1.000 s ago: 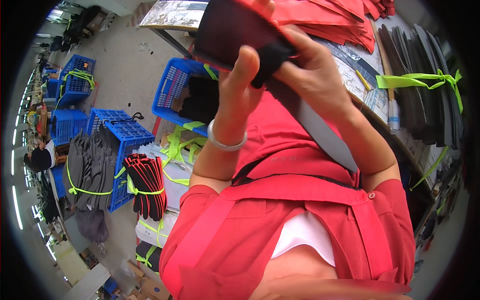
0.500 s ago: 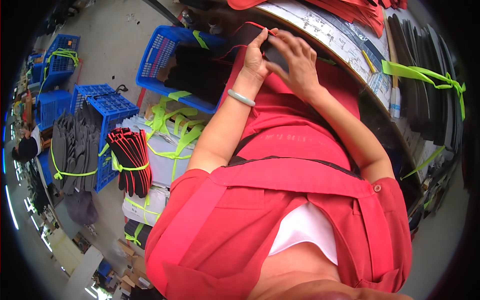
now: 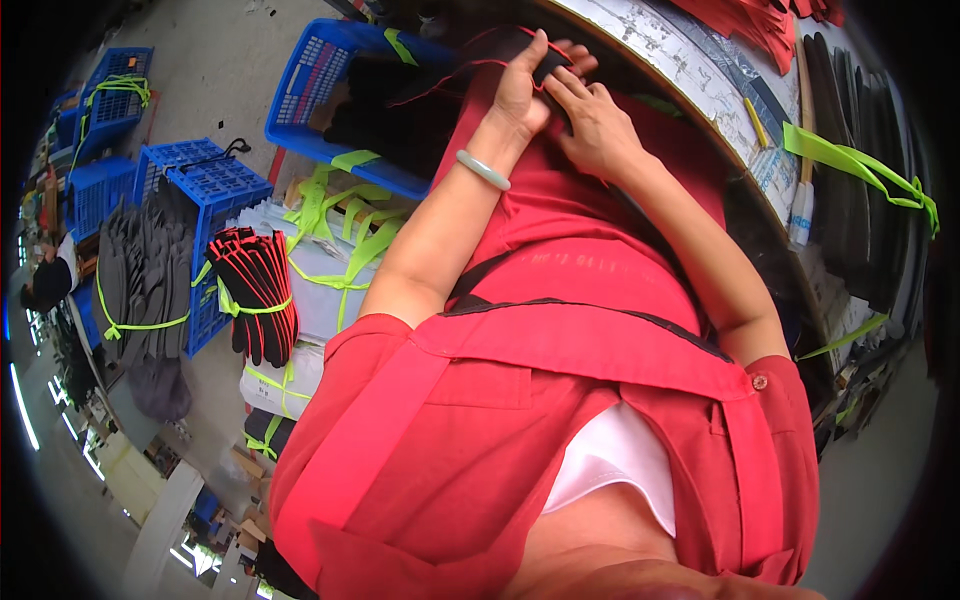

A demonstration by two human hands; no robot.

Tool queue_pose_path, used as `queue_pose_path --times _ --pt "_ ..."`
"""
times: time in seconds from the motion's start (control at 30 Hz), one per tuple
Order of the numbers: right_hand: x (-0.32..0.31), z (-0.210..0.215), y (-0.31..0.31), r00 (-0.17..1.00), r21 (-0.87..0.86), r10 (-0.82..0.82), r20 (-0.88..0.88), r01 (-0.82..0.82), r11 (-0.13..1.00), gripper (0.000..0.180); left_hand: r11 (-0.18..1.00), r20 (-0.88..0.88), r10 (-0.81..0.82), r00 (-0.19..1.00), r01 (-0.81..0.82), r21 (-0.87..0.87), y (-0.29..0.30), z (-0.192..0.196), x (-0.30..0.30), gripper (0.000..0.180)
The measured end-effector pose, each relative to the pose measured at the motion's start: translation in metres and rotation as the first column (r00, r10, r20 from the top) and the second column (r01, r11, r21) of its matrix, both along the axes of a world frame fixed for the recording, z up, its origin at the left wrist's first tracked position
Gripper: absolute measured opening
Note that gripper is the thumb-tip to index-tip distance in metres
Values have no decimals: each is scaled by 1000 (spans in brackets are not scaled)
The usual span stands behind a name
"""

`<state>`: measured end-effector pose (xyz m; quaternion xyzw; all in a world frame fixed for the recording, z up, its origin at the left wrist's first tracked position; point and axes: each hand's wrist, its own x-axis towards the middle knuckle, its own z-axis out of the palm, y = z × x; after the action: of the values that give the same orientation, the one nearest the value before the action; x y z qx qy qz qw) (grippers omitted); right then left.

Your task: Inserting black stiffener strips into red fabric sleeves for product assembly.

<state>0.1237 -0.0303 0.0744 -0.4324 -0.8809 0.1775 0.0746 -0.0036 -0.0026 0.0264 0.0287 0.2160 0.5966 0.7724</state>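
My left hand (image 3: 522, 98), with a pale bangle (image 3: 483, 170) on its wrist, is closed on a black fabric piece (image 3: 552, 68) with red edging. The thumb lies on the near side, and some fingers show beyond the cloth. My right hand (image 3: 603, 132) pinches the same piece at its right edge; its thumb is partly hidden below the fingers. More black cloth with a thin red line (image 3: 485, 50) trails left from the hands toward a blue crate (image 3: 290, 110). Dark pieces lie inside that crate.
A worktable (image 3: 690, 80) runs along the right with red fabric (image 3: 745, 30), a yellow pen-like stick (image 3: 756, 122) and tied dark strips (image 3: 850, 230). At left are a bundle of black-and-red pieces (image 3: 258, 300), a grey bundle (image 3: 145, 270) and a blue crate (image 3: 205, 190).
The black piece has turned in my hands, and its red-edged end now shows between them. My left-hand fingers reach farther beyond it. My right hand has swung lower, its fingers closing onto the edge.
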Motion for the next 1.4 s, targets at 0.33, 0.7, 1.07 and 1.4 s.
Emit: queue_pose_path --times 0.33,0.7,1.07,1.4 --pt "1 -7 -2 953 -160 -32 -303 -18 987 48 986 97 34 995 -18 -164 8 -11 -6 25" --pt "5 3 -4 992 -345 -57 -110 16 939 40 976 150 50 987 -16 -217 -2 -14 -1 27" --pt "0 3 -5 993 -314 -22 -115 -16 949 67 997 279 21 960 0 -74 0 -29 -14 25" --pt "-2 -3 2 999 -295 8 51 8 956 53 997 156 32 987 -21 -71 -3 -32 -7 26"
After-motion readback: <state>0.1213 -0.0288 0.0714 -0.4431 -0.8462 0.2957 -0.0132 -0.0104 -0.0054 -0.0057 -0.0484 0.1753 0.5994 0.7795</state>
